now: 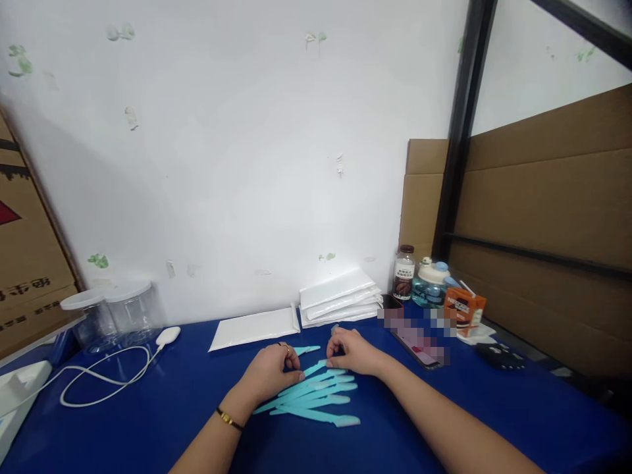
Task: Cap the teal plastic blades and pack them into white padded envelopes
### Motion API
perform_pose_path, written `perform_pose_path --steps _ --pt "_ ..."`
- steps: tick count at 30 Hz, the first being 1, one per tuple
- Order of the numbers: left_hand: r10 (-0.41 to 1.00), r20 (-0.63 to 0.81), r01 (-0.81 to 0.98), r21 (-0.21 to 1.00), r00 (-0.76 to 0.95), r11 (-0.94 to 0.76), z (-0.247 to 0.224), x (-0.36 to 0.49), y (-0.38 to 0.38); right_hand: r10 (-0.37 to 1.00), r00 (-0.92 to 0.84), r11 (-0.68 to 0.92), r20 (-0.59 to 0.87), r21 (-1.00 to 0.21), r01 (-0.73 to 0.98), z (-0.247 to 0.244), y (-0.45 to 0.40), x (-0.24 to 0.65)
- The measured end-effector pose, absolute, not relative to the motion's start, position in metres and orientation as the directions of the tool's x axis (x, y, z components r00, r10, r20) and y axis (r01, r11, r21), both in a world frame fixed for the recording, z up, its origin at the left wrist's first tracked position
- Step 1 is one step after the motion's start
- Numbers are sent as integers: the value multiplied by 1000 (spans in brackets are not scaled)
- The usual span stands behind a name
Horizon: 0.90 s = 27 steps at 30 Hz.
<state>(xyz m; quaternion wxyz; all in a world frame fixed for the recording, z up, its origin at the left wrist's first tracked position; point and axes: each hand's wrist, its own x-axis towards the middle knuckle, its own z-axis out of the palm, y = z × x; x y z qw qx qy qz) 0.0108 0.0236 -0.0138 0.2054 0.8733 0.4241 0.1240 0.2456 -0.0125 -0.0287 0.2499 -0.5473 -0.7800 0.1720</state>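
White wall (247, 145) rises behind the blue surface (148, 421), where several turquoise tools (316, 400) lie in a loose fan, one over another, near the middle. Left hand (279, 368) bends its fingers over their narrow ends; I cannot tell whether it grips any. Right hand (348, 350) keeps a narrow opening, its fingertips at the end of one upper tool, but a firm hold is not clear. Beyond both hands are a flat white packet (254, 328) and a stack of white packets (340, 299).
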Motion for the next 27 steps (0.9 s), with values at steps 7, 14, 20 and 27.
perform_pose_path --steps 7,14,20,27 --pt "817 -5 728 458 577 -510 -20 10 33 946 -289 312 146 -644 698 -34 -7 250" --pt "878 61 783 425 476 -454 -15 -9 46 974 -80 207 213 -684 700 -34 -3 274" --pt "823 -3 704 520 568 -484 -14 1 32 936 -336 321 108 -655 684 -25 -18 273" --pt "760 -62 676 508 647 -534 -13 7 26 936 -337 323 105 -642 695 -33 -14 267"
